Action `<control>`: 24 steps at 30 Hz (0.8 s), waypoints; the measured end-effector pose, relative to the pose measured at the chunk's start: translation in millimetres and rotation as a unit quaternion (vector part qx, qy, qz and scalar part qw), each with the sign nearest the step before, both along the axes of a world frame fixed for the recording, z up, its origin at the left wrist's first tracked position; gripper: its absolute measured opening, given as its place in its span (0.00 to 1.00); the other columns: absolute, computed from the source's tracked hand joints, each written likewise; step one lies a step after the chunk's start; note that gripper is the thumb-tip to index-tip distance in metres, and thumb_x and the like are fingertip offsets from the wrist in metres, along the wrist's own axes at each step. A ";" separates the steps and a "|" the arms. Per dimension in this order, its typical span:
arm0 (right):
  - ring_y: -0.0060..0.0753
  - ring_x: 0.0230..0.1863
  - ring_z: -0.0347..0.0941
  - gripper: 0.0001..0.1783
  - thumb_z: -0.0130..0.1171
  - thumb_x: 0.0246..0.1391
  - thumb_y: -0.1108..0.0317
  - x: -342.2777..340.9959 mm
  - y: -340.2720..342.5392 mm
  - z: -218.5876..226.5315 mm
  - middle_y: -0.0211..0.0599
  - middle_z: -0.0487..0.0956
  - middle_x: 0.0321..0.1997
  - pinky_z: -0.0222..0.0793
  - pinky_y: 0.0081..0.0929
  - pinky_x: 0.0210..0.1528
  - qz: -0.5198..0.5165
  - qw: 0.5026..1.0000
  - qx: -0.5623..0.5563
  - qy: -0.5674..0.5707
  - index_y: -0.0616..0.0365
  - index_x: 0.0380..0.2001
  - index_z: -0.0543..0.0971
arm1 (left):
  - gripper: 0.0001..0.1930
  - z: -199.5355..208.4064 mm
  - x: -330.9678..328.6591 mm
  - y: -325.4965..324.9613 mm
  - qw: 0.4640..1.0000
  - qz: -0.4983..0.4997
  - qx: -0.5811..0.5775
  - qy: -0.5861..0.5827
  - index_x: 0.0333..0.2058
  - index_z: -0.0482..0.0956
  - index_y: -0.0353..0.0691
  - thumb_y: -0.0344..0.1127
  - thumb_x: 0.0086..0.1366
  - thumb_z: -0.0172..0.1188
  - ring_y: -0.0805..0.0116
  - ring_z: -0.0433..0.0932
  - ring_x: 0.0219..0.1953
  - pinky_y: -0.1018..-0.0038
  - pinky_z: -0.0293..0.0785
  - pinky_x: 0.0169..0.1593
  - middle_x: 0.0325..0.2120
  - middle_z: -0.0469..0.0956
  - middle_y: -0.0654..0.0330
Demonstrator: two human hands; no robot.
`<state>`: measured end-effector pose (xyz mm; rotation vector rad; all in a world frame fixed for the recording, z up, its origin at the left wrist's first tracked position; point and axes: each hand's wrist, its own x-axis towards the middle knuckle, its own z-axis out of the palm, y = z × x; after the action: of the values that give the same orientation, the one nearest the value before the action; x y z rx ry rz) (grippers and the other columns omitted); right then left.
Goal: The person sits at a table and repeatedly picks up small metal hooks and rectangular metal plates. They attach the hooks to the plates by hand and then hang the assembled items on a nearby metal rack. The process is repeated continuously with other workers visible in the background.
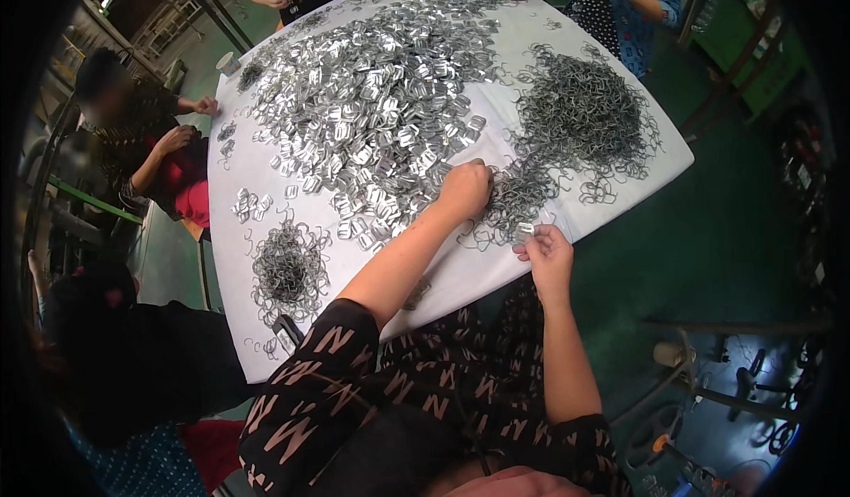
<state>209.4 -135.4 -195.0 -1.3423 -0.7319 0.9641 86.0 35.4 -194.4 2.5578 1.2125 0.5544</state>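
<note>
My left hand reaches over the table with its fingers curled closed. It is at the edge of a small heap of bent wire hooks, and whatever its fingertips grip is hidden. Near the table's front edge, my right hand pinches a small silver metal buckle between thumb and fingers. Beyond my left forearm spreads a big pile of similar flat, shiny slotted buckles. A larger tangle of dark wire hooks lies to the right.
Another heap of wire hooks sits at the near left of the white-covered table, beside a small dark object. A white cup stands on the far left edge. Co-workers' hands show around the left and far sides.
</note>
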 end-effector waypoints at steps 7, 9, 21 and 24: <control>0.18 0.27 0.74 0.12 0.60 0.51 0.78 1.8 3.0 -6.1 0.33 0.79 0.27 0.72 0.16 0.28 -0.012 1.000 -0.010 -0.013 0.71 0.40 0.77 | 0.06 -5.7 -20.0 4.8 0.998 -0.009 -0.044 -0.036 0.28 0.83 0.37 0.32 0.54 0.60 0.50 0.79 0.30 0.60 0.76 0.38 0.28 0.79 0.51; 0.17 0.27 0.73 0.13 0.61 0.51 0.77 1.4 5.2 -11.7 0.32 0.79 0.27 0.70 0.16 0.28 -0.011 1.000 -0.015 -0.021 0.71 0.41 0.77 | 0.07 -4.4 -23.0 4.5 0.997 -0.025 -0.040 -0.057 0.29 0.83 0.37 0.33 0.54 0.61 0.50 0.79 0.30 0.60 0.76 0.38 0.28 0.79 0.52; 0.19 0.25 0.75 0.13 0.62 0.51 0.76 -8.4 -2.2 -7.8 0.36 0.80 0.28 0.71 0.17 0.30 -0.011 1.000 0.001 -0.006 0.75 0.40 0.77 | 0.05 -12.6 -33.1 -3.2 0.997 -0.082 0.001 -0.008 0.30 0.80 0.38 0.29 0.54 0.59 0.51 0.79 0.31 0.62 0.76 0.37 0.29 0.77 0.53; 0.20 0.26 0.76 0.12 0.62 0.52 0.76 -11.4 1.3 -9.1 0.35 0.79 0.28 0.71 0.17 0.30 -0.005 1.000 0.005 -0.019 0.74 0.38 0.77 | 0.04 -15.6 -34.6 -10.0 0.995 -0.089 0.012 -0.039 0.30 0.80 0.38 0.29 0.55 0.58 0.51 0.79 0.30 0.61 0.76 0.36 0.29 0.77 0.53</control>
<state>198.0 -134.2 -204.2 -1.3567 -0.7570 0.9273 51.4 25.4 -210.0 2.6036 0.9459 0.6234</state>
